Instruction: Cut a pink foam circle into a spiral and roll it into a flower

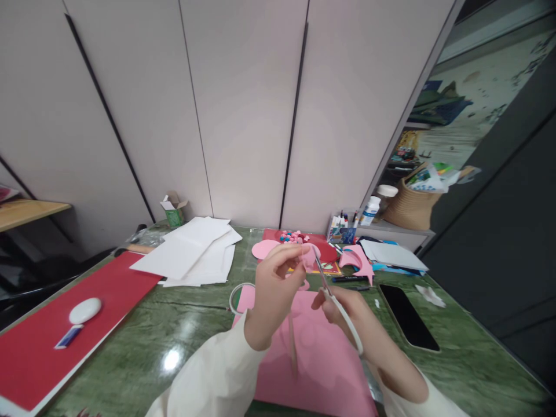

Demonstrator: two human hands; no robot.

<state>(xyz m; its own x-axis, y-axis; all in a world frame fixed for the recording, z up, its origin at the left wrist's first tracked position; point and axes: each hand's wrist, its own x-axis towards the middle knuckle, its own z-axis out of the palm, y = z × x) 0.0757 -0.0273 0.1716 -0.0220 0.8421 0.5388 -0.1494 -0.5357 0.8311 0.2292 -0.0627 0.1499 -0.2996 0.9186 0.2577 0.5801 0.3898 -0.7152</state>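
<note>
Between the fingertips of my left hand [280,281] is a small pink paper piece [309,258], raised above the table. My right hand [343,304] grips scissors [343,315] with white handles, and their blades reach up to the edge of the piece. Below both hands lies a large pink sheet [321,365], with a slim pale stick-like thing [292,347] on it. A roll of tape [237,298] rests at the sheet's upper left corner. Behind my left hand, a pink rounded cut-out [264,249] lies partly covered.
White papers [195,249] and a red board [82,324] with a white oval object [85,311] are at left. Pink scraps [358,260], a pen box [343,229] and small pink and blue pieces [293,236] lie at the back. A phone [408,317] lies right.
</note>
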